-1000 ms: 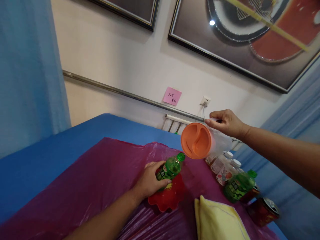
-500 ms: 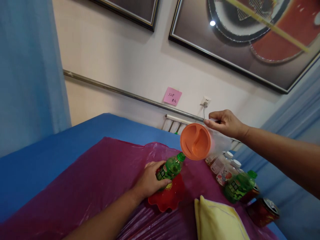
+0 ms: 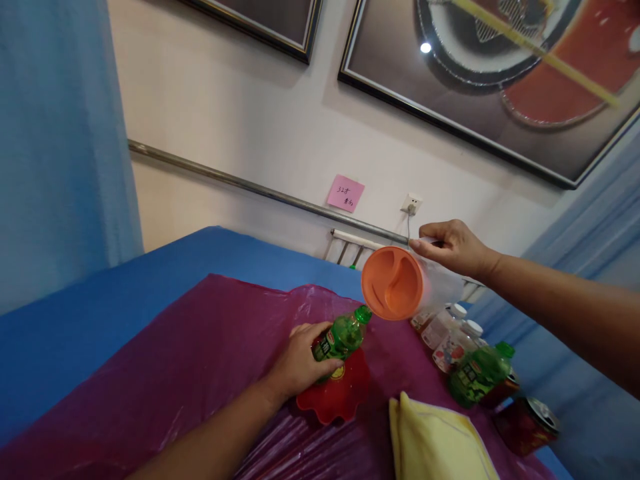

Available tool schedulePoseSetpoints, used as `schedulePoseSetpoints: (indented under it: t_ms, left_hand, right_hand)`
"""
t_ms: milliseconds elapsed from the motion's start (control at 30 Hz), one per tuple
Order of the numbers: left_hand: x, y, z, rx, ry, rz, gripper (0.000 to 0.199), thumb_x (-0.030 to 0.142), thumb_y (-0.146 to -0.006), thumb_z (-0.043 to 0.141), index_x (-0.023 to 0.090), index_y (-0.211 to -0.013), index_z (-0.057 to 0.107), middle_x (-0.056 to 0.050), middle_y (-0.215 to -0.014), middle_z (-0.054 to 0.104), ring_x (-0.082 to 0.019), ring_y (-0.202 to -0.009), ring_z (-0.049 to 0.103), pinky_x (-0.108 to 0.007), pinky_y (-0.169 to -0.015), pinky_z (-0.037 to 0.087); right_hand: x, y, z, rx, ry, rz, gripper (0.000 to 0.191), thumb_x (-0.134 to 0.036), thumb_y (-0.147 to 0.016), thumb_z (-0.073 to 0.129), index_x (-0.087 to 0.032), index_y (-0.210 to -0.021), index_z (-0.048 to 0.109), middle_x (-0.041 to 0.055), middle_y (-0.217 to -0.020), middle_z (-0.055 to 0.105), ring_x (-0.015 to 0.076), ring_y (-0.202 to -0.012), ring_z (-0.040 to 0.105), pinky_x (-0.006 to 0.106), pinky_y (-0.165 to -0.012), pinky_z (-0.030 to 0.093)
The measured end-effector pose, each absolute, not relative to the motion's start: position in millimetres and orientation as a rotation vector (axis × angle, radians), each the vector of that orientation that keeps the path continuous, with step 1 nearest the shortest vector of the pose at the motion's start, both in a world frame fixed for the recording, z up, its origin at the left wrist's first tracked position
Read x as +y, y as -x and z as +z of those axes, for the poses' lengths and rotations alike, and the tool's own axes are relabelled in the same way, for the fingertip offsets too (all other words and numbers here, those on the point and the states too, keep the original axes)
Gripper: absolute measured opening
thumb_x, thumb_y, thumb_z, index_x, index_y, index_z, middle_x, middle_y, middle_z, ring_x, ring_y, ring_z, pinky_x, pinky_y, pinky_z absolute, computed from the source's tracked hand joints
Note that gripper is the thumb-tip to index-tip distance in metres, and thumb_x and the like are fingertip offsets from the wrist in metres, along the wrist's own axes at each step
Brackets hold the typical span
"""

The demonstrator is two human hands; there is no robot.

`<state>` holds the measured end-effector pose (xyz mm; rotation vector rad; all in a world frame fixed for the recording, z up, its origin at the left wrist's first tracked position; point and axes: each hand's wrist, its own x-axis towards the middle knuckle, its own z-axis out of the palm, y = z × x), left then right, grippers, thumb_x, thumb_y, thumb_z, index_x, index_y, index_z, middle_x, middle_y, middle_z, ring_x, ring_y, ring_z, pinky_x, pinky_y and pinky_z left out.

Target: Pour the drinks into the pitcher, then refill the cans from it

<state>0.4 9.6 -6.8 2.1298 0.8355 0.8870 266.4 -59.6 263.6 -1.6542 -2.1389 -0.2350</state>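
My left hand is wrapped round a green plastic bottle, which leans to the right above a red scalloped dish. Whether the bottle's green neck is capped I cannot tell. My right hand grips the handle of a translucent pitcher and holds it tipped on its side. The pitcher's orange lid faces left toward me, its lower edge close to the bottle's top. No stream of liquid is visible between them.
A folded yellow cloth lies at the front right on the purple plastic sheet. Behind it stand white-capped bottles, another green bottle and a dark red can. A metal rail runs along the wall.
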Motion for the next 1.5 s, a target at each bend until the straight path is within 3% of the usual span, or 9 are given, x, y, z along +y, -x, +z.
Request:
schedulePoseSetpoints:
  t_ms: [1500]
  left_hand:
    - [9.2, 0.7, -7.2, 0.813, -2.136, 0.919, 0.069, 0.034, -0.064, 0.087, 0.023, -0.129, 0.068, -0.007, -0.117, 0.074, -0.031, -0.111, 0.065, -0.045, -0.106, 0.046]
  right_hand:
    - [-62.5, -258.1, 269.5, -2.163, 1.661, -0.272, 0.054, -0.058, -0.088, 0.054, -0.023, -0.055, 0.030, -0.0047, -0.055, 0.025, 0.0100, -0.053, 0.025, 0.029, -0.050, 0.023]
